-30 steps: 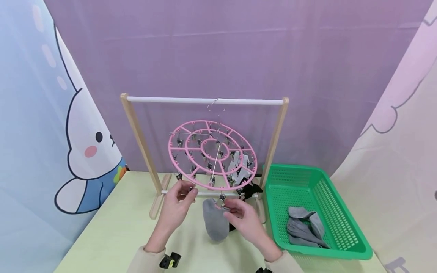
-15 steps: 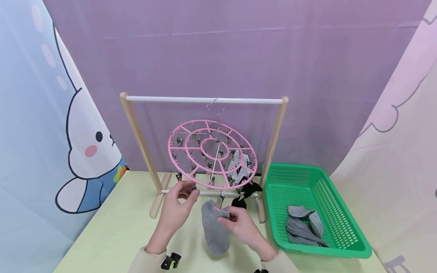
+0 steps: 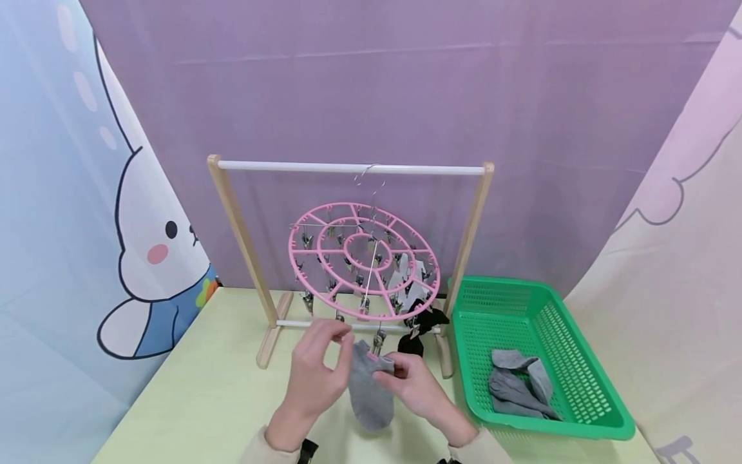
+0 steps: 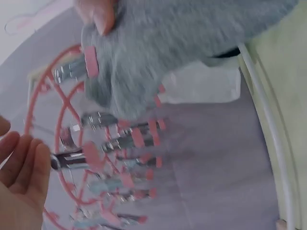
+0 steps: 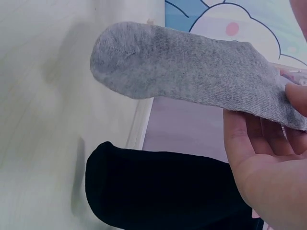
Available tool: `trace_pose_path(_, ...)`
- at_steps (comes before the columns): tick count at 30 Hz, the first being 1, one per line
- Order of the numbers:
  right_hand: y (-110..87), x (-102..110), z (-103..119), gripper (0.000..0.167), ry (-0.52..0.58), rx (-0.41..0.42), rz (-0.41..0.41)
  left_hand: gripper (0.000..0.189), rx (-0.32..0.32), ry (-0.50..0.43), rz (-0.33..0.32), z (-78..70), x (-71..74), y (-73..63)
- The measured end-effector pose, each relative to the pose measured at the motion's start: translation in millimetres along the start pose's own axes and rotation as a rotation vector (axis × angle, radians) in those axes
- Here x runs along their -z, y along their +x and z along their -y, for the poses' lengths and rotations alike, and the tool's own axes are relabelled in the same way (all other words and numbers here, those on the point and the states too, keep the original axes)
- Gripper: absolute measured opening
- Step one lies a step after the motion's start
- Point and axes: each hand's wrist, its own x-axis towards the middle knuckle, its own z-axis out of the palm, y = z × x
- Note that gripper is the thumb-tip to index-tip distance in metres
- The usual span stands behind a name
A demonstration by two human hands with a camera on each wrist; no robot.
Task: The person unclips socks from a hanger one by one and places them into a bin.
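A grey sock hangs by its cuff from a metal clip with pink pads, at the front of a round pink clip hanger. My right hand pinches the cuff beside that clip, thumb in front and fingers behind, as the right wrist view also shows. To the left of the sock is my left hand, holding nothing, its fingers loosely bent. In the left wrist view its fingertips are close to another clip. Black socks and a white one hang at the hanger's right side.
The hanger hooks onto the white bar of a wooden-legged rack. On the right stands a green basket with grey socks inside. Several unused clips dangle around the rings. A purple cloth hangs behind the rack.
My left hand has let go of a hanger clip and come right, toward the sock. My right hand has drawn the cuff slightly down, and the sock hangs lower than a second ago.
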Motion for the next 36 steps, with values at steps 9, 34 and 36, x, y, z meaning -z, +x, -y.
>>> trace_pose_path(9,-0.5,0.7,1.5,0.014,-0.025,0.009,0.027,0.020,0.189,-0.042,0.215,-9.3,-14.5,-2.0)
trace_pose_path(34,1.2,1.5,-2.1,0.010,-0.081,-0.003,0.032,0.021,0.764,-0.378,0.484,-0.3,-18.5,2.6)
trace_pose_path(36,1.4,1.2,-0.7,0.011,-0.084,-0.011,0.033,0.017,0.757,-0.366,0.463,-0.5,-18.7,2.5)
